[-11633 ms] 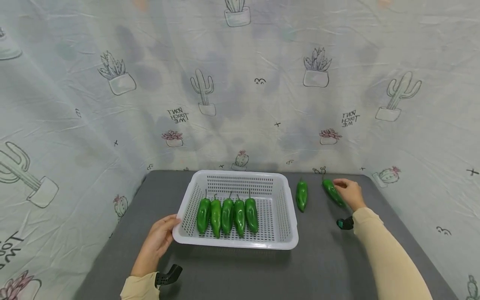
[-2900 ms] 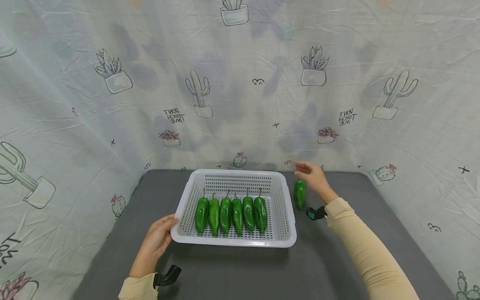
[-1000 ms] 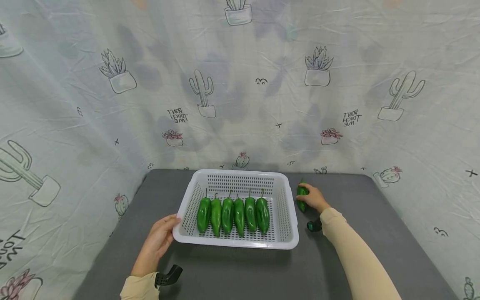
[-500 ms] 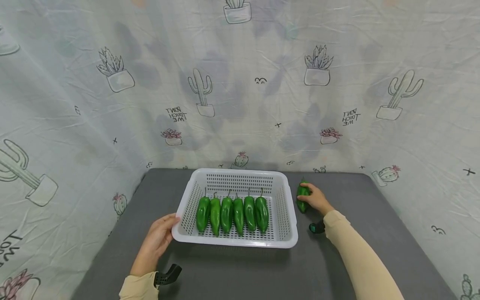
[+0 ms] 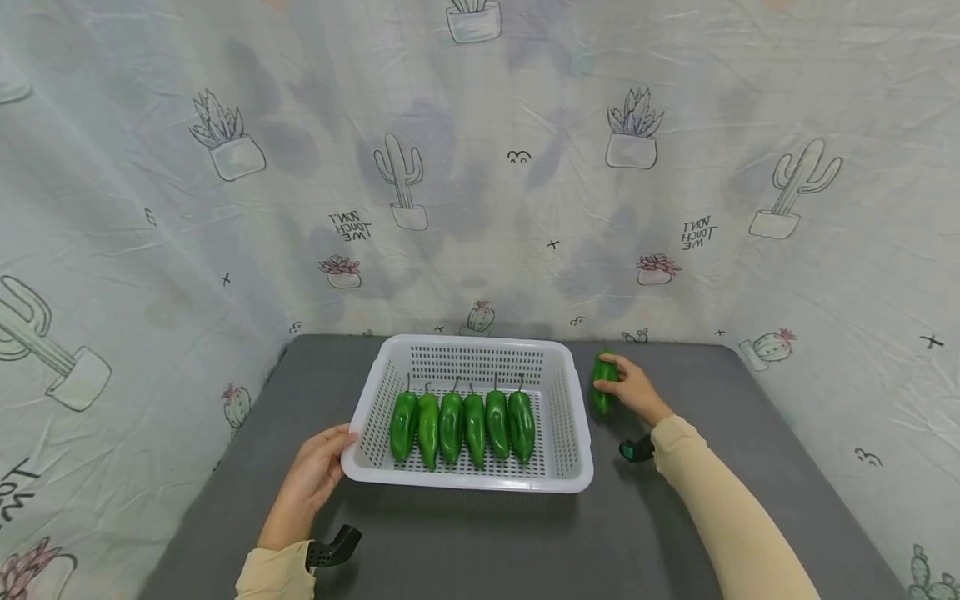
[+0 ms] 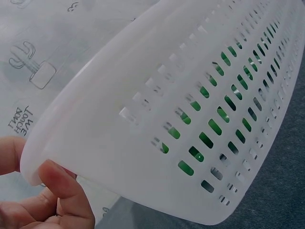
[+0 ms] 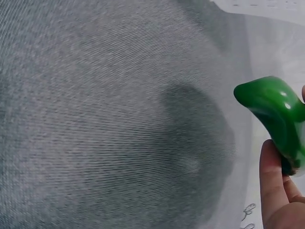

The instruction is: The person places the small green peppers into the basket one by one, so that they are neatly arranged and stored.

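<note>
A white perforated plastic basket point(image 5: 457, 483) stands on the dark table with several green chili peppers point(image 5: 451, 427) lying side by side in it, stems toward the back. My left hand point(image 5: 318, 468) pinches the basket's left rim, the thumb point(image 6: 59, 179) against its outer wall in the left wrist view. To the right of the basket, my right hand point(image 5: 630, 389) grips another green chili pepper point(image 5: 602, 392) between thumb and fingers. In the right wrist view this pepper point(image 7: 274, 105) hangs above the table, its shadow apart from it. Part of it is hidden by the fingers.
The grey table point(image 5: 480, 550) ends at the back against a hanging cloth point(image 5: 480, 250) printed with cacti. The basket's right wall point(image 5: 579, 417) stands close beside the held pepper. Inside the basket, bare floor point(image 5: 551, 437) shows right of the peppers.
Since the oldest frame, one pepper from the far right has come into the basket's row. My right hand has since taken hold of the other pepper and lifted it slightly. My left hand stays on the rim.
</note>
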Available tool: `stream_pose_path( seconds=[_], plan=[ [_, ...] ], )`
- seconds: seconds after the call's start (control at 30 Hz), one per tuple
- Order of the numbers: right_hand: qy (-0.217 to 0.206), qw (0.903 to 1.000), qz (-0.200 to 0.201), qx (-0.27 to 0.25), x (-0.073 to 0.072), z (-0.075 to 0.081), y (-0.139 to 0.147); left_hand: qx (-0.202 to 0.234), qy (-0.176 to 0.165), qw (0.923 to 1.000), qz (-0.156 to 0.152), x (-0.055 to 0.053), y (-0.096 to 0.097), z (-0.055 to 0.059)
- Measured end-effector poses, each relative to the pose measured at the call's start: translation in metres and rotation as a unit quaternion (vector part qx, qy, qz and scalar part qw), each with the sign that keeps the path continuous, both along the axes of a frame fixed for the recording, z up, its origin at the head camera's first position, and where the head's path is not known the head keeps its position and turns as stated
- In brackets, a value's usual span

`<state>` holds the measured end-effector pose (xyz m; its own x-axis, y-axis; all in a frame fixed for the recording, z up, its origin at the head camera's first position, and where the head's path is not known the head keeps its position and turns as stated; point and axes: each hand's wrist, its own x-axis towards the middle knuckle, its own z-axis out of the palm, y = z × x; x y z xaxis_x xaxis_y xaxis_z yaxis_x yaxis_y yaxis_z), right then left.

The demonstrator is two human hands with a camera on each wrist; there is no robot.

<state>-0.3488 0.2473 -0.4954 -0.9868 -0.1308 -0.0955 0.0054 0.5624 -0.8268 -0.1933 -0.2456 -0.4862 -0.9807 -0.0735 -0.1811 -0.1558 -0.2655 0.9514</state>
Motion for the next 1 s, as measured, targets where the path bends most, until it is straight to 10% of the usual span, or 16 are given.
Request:
stream_pose_path(
  seconds=[1.0],
  plan=[
    [0.053,0.9909,0.053,-0.112,0.016,0.074,-0.013,-0.014,-0.005,0.9998,-0.013,-0.003,0.000,0.002]
  ],
)
